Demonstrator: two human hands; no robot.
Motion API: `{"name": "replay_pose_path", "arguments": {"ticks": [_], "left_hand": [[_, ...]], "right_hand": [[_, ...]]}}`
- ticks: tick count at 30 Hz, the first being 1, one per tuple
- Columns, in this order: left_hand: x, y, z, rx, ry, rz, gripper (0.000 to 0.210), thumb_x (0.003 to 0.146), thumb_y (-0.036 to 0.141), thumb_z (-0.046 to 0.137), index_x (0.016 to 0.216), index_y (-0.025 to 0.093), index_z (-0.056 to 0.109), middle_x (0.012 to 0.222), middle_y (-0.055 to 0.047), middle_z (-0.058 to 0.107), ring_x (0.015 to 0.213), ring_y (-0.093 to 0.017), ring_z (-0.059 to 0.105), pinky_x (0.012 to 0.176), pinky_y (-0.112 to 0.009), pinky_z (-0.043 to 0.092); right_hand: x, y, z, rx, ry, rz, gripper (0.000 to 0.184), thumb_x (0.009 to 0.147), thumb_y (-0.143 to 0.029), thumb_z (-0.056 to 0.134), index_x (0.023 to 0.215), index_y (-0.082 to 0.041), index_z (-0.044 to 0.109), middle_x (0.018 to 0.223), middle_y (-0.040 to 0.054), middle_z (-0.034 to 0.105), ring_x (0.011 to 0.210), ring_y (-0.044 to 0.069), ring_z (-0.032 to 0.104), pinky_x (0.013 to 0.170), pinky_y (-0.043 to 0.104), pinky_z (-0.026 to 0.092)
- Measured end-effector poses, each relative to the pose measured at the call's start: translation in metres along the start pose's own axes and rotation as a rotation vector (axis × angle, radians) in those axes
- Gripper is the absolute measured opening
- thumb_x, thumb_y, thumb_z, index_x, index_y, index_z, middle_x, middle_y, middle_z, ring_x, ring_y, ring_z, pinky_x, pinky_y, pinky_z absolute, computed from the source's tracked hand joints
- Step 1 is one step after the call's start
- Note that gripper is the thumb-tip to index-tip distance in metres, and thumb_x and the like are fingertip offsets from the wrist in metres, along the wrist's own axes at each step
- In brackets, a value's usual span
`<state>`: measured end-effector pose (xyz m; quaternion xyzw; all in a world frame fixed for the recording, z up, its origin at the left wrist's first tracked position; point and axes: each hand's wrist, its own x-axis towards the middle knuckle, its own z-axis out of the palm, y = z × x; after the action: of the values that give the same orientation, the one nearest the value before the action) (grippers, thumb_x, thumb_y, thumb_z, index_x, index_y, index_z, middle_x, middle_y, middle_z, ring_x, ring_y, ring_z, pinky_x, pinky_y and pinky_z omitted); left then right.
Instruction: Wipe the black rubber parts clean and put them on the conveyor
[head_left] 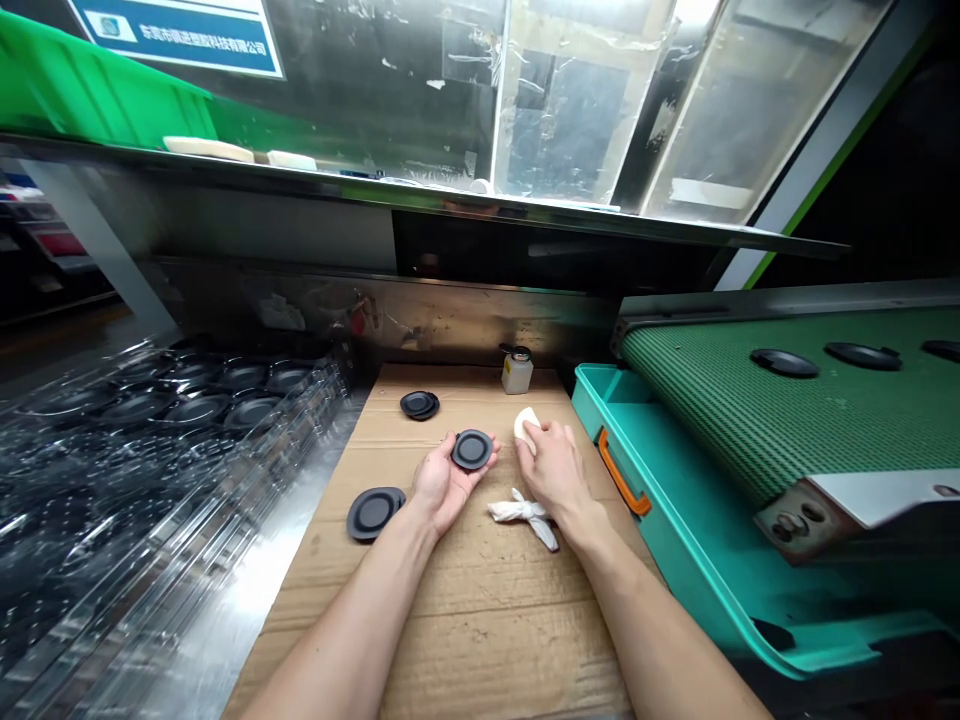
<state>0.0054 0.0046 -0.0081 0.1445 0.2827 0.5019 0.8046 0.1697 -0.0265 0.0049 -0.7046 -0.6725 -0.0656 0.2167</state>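
Observation:
My left hand holds a round black plastic disc with a raised rim, face up on its fingers, thumb at the edge. My right hand is closed on a white pad with a rounded edge, just right of the disc and apart from it. A knotted white cloth lies on the cardboard below my right hand. Left of my left hand lie more black discs, overlapping. Another small pile of black discs sits farther back.
A small bottle with a dark top stands at the cardboard's back. Clear trays of black discs are stacked at left. To the right are a teal bin with an orange handle and a green conveyor belt carrying discs. A metal shelf edge crosses above.

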Motion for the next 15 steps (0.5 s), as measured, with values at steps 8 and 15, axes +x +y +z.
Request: {"name": "replay_pose_path", "arguments": {"ticks": [8,15], "left_hand": [[-0.006,0.008,0.005,-0.093,0.043,-0.124,0.043,0.098,0.031,0.034,0.120,-0.003,0.050,0.121,-0.033,0.058,0.113,-0.034,0.062,0.071,-0.030,0.062],[-0.002,0.001,0.002,-0.035,0.025,-0.014,0.030,0.097,0.026,0.036,0.106,0.008,0.058,0.109,-0.020,0.067,0.102,-0.028,0.066,0.082,-0.041,0.058]], "right_hand": [[0.002,0.018,0.002,0.141,0.101,0.017,0.031,0.094,-0.033,0.045,0.115,-0.020,0.064,0.098,0.0102,0.062,0.094,0.024,0.055,0.087,0.036,0.042],[-0.004,-0.004,-0.005,0.566,0.094,-0.088,0.043,0.086,-0.036,0.057,0.126,-0.019,0.056,0.115,0.0101,0.060,0.107,0.021,0.057,0.094,0.033,0.045]]}}
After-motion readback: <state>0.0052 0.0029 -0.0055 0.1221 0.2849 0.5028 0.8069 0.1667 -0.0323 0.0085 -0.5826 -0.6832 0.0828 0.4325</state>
